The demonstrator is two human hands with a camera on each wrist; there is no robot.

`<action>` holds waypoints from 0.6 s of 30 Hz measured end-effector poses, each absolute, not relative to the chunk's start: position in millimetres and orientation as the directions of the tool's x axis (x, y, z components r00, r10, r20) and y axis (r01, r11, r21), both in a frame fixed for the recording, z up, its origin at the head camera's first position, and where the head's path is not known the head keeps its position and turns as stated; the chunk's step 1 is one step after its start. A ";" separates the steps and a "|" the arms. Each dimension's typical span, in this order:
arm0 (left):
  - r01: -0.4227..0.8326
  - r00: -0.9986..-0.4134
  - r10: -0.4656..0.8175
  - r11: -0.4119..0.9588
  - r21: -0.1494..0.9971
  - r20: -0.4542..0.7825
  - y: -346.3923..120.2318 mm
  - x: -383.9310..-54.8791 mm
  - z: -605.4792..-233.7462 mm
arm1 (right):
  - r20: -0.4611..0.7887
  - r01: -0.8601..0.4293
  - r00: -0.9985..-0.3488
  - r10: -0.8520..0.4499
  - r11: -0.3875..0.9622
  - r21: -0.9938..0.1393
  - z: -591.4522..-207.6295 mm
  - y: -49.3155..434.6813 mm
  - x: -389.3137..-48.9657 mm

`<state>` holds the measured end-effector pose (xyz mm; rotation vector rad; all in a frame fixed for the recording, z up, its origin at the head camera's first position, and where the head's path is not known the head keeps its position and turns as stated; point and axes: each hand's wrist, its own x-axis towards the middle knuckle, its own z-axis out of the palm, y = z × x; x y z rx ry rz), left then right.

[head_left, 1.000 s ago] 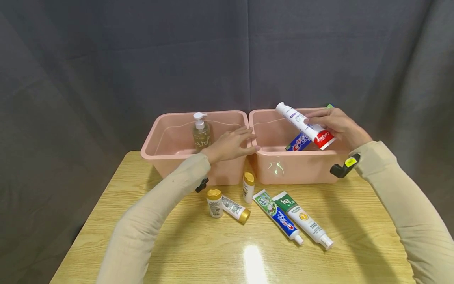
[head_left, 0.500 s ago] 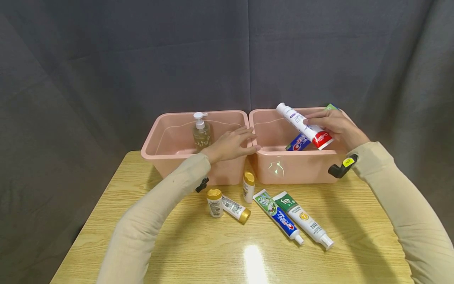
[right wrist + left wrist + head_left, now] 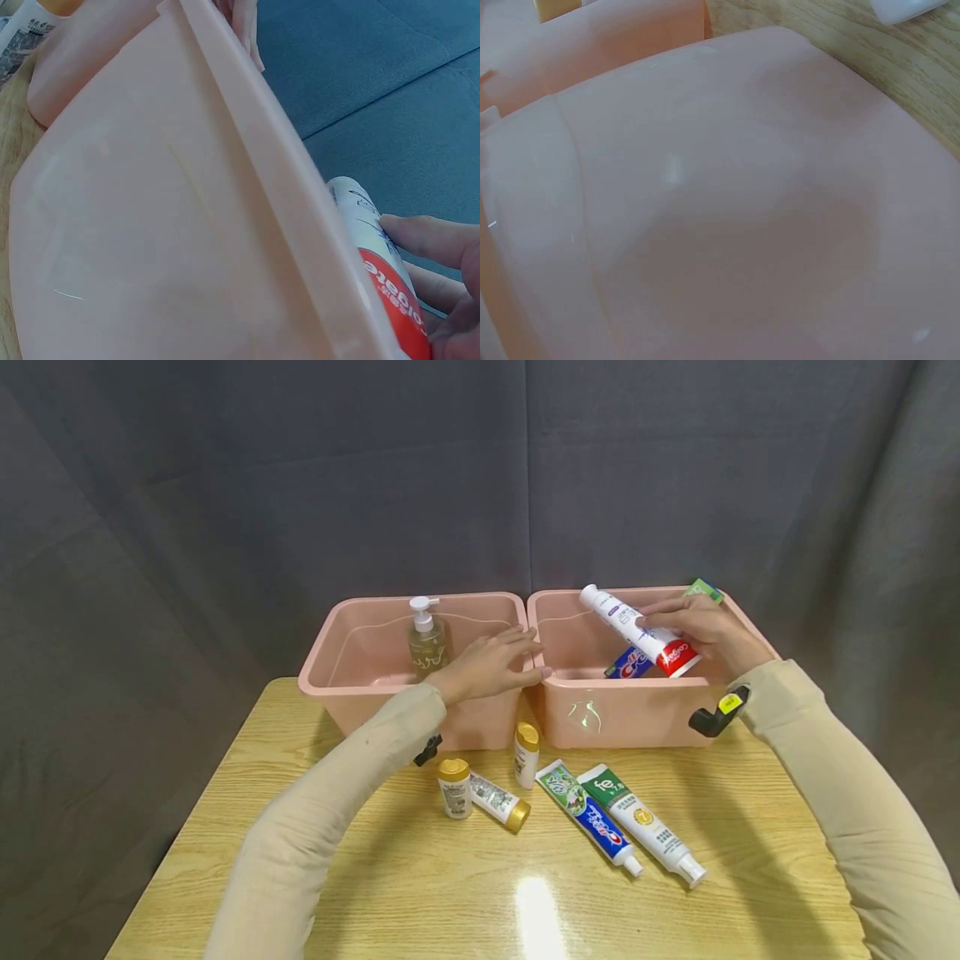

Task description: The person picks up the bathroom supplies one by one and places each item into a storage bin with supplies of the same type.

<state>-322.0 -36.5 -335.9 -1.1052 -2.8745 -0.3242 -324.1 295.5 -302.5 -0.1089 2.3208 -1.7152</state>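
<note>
Head view: a white-and-red toothpaste tube point(image 3: 630, 625) is held slantwise at the mouth of the right pink box point(image 3: 630, 720), its red end towards the near rim and its white end towards the far left. It is pinched between the thumb and fingers of the right hand point(image 3: 697, 625), which are parted by no more than the tube itself; the same grip is seen beyond the box wall in the right wrist view. Beneath it a blue toothpaste pack point(image 3: 627, 665) is partly covered inside the box; whether the two are touching cannot be told from this angle. The left hand point(image 3: 491, 667) is laid where the rims of that box and the left pink box point(image 3: 480, 723) meet, fingers loosely extended, thumb apart, nothing gripped.

A placing step is judged to be in hand, the tube being over the box but not yet released. For the next move, a small lowering inside the near rim would be called for, then an easing of the pinch. A green-and-blue tube point(image 3: 588, 817) and a green-and-white tube point(image 3: 647, 828) are seen side by side on the table point(image 3: 390, 893), so the same placing may be wanted for them
</note>
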 end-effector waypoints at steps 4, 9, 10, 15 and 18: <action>0.665 -0.746 0.656 0.725 0.179 0.114 -36.2 -322.4 -337.0 | -0.158 0.093 -0.977 -0.146 0.373 -0.923 -312.8 299.4 -334.9; 0.669 -0.743 0.659 0.721 0.182 0.119 -36.0 -322.3 -337.6 | -0.140 0.070 -0.982 -0.128 0.441 -0.895 -316.8 301.1 -336.4; 0.671 -0.741 0.660 0.719 0.182 0.122 -36.1 -322.1 -337.4 | -0.149 0.079 -0.980 -0.128 0.437 -0.896 -317.2 301.2 -336.4; 0.674 -0.738 0.663 0.718 0.174 0.125 -36.0 -321.5 -336.5 | -0.227 0.168 -0.966 -0.125 0.368 -0.915 -320.2 300.4 -338.0; 0.676 -0.737 0.665 0.717 0.171 0.123 -35.8 -321.7 -336.9 | -0.248 0.186 -0.961 -0.121 0.379 -0.907 -322.6 300.4 -339.7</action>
